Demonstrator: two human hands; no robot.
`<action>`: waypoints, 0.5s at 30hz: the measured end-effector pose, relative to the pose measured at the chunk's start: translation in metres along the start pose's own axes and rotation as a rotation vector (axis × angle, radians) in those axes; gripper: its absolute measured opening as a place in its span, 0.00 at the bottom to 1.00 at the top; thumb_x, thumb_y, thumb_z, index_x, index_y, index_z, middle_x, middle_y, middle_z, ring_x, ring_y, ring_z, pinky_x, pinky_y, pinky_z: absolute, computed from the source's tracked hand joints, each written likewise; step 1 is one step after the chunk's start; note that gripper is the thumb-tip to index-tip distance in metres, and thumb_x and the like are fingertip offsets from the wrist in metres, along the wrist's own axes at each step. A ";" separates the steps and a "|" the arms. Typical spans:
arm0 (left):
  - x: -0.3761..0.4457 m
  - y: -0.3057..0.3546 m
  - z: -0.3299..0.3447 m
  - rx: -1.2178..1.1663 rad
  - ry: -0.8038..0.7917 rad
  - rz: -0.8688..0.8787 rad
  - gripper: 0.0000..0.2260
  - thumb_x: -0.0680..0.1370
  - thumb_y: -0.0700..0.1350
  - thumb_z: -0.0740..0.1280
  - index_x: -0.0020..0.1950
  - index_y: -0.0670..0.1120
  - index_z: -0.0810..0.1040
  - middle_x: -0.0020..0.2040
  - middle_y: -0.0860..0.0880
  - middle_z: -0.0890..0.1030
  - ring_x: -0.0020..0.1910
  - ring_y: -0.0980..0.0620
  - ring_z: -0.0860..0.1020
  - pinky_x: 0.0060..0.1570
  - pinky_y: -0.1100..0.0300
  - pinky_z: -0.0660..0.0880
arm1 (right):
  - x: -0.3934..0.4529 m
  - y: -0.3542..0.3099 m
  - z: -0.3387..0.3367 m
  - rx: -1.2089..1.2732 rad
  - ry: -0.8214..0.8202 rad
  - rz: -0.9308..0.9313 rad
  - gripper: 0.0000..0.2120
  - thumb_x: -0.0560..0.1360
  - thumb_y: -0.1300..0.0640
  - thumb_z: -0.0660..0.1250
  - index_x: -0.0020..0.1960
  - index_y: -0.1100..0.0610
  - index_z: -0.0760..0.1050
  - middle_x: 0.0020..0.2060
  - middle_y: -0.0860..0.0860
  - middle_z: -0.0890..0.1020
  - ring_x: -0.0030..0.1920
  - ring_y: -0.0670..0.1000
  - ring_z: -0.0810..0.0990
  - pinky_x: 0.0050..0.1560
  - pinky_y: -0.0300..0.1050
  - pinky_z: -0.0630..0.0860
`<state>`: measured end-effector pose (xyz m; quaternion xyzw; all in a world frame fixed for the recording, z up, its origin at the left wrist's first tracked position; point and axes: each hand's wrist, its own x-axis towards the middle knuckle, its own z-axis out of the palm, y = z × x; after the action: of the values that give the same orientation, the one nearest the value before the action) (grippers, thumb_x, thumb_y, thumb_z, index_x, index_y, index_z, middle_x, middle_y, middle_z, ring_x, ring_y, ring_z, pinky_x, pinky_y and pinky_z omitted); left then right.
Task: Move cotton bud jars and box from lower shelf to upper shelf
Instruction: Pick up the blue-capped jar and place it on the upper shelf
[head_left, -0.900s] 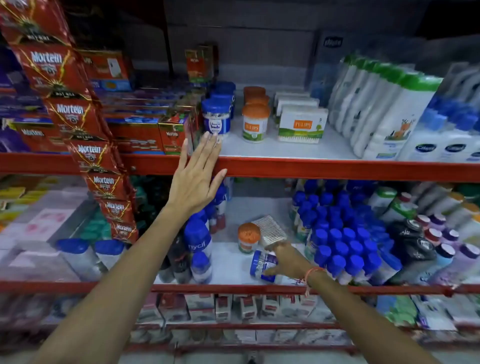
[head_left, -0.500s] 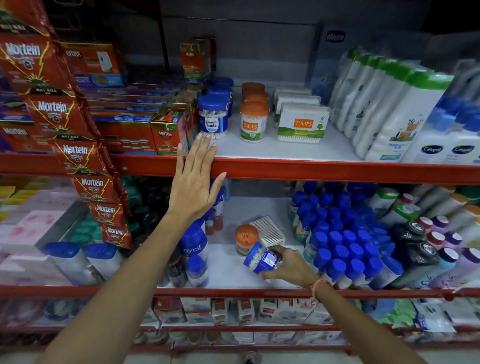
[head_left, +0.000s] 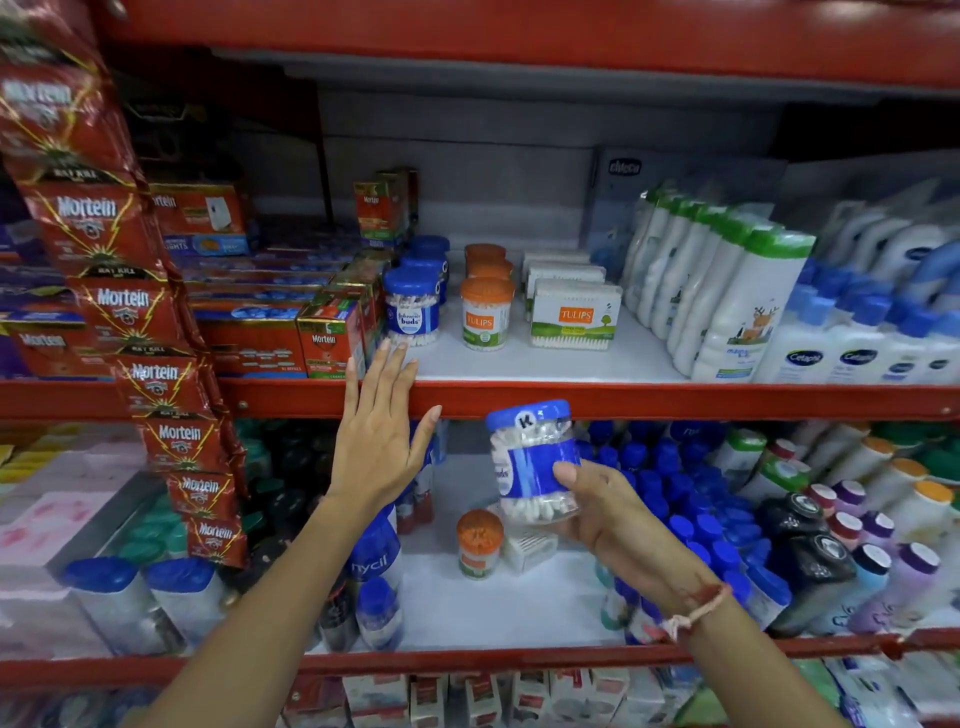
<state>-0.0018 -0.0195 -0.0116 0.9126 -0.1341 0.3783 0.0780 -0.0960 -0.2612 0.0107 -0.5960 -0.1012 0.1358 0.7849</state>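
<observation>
Fingers of right hand (head_left: 618, 512) wrap the blue-lid jar (head_left: 535, 462) round its lower body, thumb across the label, jar upright, raised in front of the upper shelf (head_left: 519, 358) edge, not yet set down. Left hand (head_left: 379, 441) flat and spread, holding nothing, fingertips at the shelf lip just below the Johnson's buds jar (head_left: 413, 306). Likely light, rigid clear plastic, smooth so a bit slippery; mid-body grip looks fine, lid maybe loose so avoid lifting by it. Orange-lid jar (head_left: 479, 543) and white box (head_left: 530, 551) sit on the lower shelf (head_left: 509, 603), to move yet. Tulips jar (head_left: 485, 314) and Tulips box (head_left: 574, 314) already up top.
</observation>
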 end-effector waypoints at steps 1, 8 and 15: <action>-0.001 0.001 -0.001 -0.007 -0.007 -0.005 0.29 0.83 0.59 0.49 0.74 0.39 0.65 0.78 0.42 0.61 0.79 0.46 0.55 0.78 0.50 0.40 | 0.000 -0.006 0.002 0.074 -0.028 -0.005 0.35 0.56 0.43 0.81 0.57 0.63 0.81 0.54 0.63 0.84 0.51 0.59 0.84 0.51 0.51 0.82; -0.001 0.003 -0.003 -0.014 -0.041 -0.031 0.31 0.82 0.61 0.46 0.74 0.41 0.66 0.78 0.43 0.61 0.79 0.47 0.56 0.78 0.52 0.40 | 0.008 -0.034 0.015 0.336 -0.165 -0.052 0.43 0.59 0.44 0.79 0.68 0.63 0.72 0.63 0.66 0.77 0.58 0.62 0.80 0.55 0.53 0.81; 0.001 0.003 -0.003 0.006 -0.029 -0.021 0.30 0.82 0.61 0.48 0.74 0.41 0.67 0.77 0.43 0.64 0.78 0.46 0.58 0.78 0.51 0.42 | 0.014 -0.038 0.018 0.353 -0.198 -0.083 0.37 0.61 0.44 0.78 0.65 0.62 0.75 0.63 0.67 0.77 0.58 0.63 0.80 0.59 0.55 0.78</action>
<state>-0.0037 -0.0215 -0.0083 0.9195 -0.1246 0.3647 0.0770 -0.0847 -0.2499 0.0525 -0.4284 -0.1768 0.1768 0.8683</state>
